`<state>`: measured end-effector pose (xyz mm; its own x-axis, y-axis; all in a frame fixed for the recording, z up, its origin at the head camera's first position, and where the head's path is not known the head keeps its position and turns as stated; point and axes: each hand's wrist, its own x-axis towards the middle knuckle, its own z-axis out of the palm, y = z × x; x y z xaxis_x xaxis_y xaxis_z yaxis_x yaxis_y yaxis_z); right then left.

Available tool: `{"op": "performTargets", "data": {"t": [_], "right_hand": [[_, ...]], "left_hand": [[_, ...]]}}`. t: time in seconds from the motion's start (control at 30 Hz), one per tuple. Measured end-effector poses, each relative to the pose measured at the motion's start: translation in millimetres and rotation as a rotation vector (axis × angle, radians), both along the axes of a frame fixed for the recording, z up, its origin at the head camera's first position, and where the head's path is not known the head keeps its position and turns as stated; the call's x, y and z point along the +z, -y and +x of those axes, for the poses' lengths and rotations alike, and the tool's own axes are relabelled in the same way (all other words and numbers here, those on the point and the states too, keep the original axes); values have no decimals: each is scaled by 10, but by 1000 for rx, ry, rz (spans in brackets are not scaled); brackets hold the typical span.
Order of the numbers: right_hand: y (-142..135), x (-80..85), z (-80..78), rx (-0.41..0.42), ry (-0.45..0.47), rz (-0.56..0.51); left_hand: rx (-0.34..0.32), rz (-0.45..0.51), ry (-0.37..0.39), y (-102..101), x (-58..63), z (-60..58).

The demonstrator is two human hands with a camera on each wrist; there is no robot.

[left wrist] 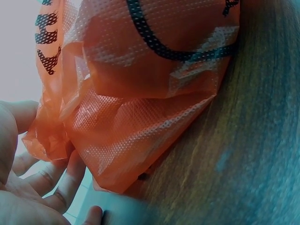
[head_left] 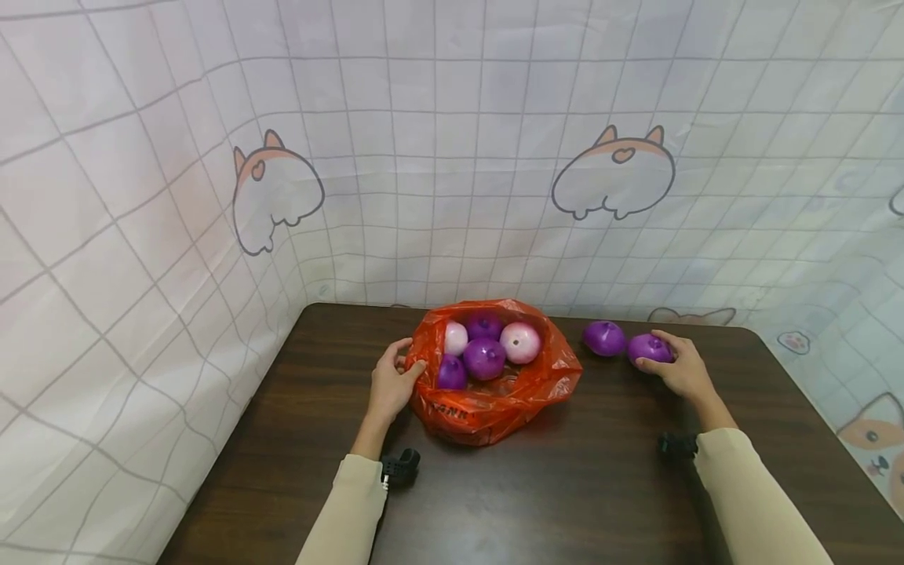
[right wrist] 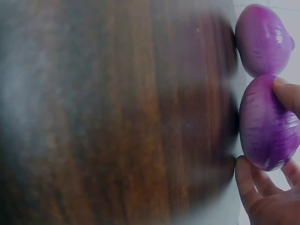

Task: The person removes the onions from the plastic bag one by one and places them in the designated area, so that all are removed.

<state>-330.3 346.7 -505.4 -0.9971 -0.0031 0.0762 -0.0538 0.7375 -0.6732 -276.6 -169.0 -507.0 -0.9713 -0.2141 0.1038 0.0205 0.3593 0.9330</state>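
Note:
An orange-red plastic bag (head_left: pixel 459 424) with black print lies with its mouth wide, and inside sit several glossy purple onions (head_left: pixel 484 359) and paler pink-white round ones (head_left: pixel 520 343). My left hand (head_left: pixel 392 380) pinches the bag's left rim between thumb and fingers; the left wrist view shows the gathered plastic (left wrist: pixel 49 140) in that hold. Over at the right, my right hand (head_left: pixel 683 369) grips a purple onion (head_left: pixel 650 348), thumb on one side and fingers on the other. Another purple onion (head_left: pixel 604 338) lies just left of it, and in the right wrist view the two nearly touch.
The dark wooden table (head_left: pixel 551 494) runs back to a hanging white cloth (head_left: pixel 452 173) with a grid and cartoon animals. The cloth also comes down along the left and right sides. Black wrist cameras (head_left: pixel 400 468) sit by both sleeves.

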Motion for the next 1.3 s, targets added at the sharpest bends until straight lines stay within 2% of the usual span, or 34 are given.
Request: {"op": "performTargets", "data": {"t": [0.23,0.5,0.97,1.3], "right_hand": [[-11,-64,-52,18,-17,-40],[-17,-146,-111,-13,0,-79],[38,-165,-186,-65,10,-156],[49,-127,-178,-44,11,-173]], "left_hand": [[0,8,2,-10,9,9],[4,-8,13,-20,10,22],[1,-1,2,-17,2,5],[-8,7,-8,2,-8,-3]]}}
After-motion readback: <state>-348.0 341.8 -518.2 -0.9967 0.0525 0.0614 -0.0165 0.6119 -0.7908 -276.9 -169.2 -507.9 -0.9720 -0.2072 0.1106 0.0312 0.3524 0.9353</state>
